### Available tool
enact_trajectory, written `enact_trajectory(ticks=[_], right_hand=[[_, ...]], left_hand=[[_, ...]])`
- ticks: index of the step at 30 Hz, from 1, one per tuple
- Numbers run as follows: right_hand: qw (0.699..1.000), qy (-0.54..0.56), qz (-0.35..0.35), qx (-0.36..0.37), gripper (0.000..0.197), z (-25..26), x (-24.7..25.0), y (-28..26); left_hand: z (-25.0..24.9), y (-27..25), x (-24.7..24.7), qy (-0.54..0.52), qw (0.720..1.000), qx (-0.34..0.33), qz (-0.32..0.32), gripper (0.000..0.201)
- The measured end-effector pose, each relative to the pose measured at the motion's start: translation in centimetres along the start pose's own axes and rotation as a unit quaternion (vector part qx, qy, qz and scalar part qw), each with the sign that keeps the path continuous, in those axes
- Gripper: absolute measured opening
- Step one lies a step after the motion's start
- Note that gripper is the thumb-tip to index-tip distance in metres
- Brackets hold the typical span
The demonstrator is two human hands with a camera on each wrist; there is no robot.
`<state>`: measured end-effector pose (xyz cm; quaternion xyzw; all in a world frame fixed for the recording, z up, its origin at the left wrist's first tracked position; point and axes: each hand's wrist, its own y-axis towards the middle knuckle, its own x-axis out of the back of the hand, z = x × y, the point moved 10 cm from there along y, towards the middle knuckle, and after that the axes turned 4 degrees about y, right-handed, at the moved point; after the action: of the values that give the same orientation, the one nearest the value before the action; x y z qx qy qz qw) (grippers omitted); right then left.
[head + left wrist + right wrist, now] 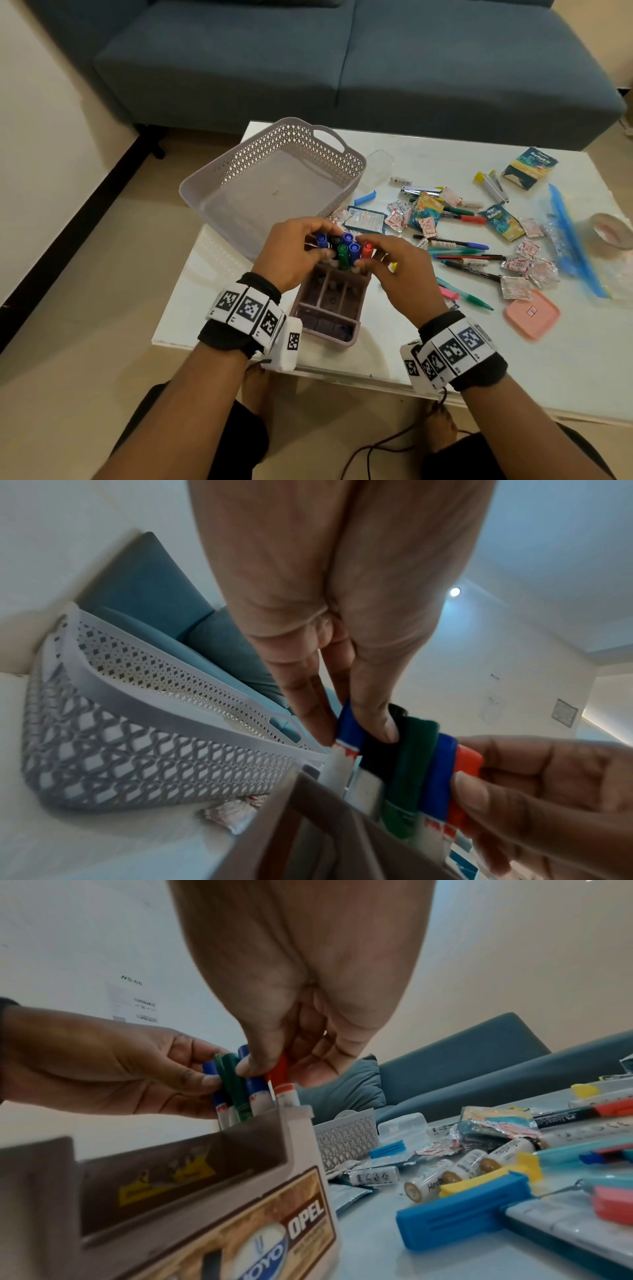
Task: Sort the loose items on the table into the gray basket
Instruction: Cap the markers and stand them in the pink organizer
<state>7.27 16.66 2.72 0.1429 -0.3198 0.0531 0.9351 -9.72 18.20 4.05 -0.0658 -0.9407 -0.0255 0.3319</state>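
Over compartmented plastic organizer (329,301), both hands' fingers (368,262) pinch round-capped markers (344,251) upright; lattice basket (274,178) beside.

Home living room — blue sofa (342,61), low white coffee table (445,359); tiled floor (85,308)

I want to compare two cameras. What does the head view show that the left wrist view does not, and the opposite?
Only the head view shows the pink lid, the scattered pens and the organizer's compartments from above. Only the left wrist view shows a ceiling light and the left thumb pressed on the marker caps. Both show the gray basket, the bundle of markers, and both hands, left hand and right hand, holding it.
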Motion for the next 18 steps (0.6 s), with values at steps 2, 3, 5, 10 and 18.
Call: enact_trajectory(ticks=[2,3,5,10,18], right_hand=[[1.0,-0.002,0.007,0.008,0.041,0.3,-0.6,0.3],[1.0,-0.013,0.017,0.003,0.04,0.1,-1.1,0.4],[0.996,-0.066,0.052,-0.013,0.032,-1.1,-1.2,0.4],[0.982,-0.11,0.119,-0.094,0.059,-3.7,-1.7,-1.2],[0.973,-0.031,0.143,-0.176,0.05,-4.5,-1.4,-4.8]], left_hand=[[0.2,0.1,0.4,0.01,1.0,-0.005,-0.006,0.036],[0.3,0.1,0.4,0.019,1.0,-0.006,-0.004,0.037],[0.2,0.4,-0.9,0.05,0.999,-0.005,0.018,0.041],[1.3,-0.3,-0.9,0.01,0.999,0.032,0.03,0.064],[4.4,-2.6,-0.3,0.12,0.982,0.107,0.094,0.049]])
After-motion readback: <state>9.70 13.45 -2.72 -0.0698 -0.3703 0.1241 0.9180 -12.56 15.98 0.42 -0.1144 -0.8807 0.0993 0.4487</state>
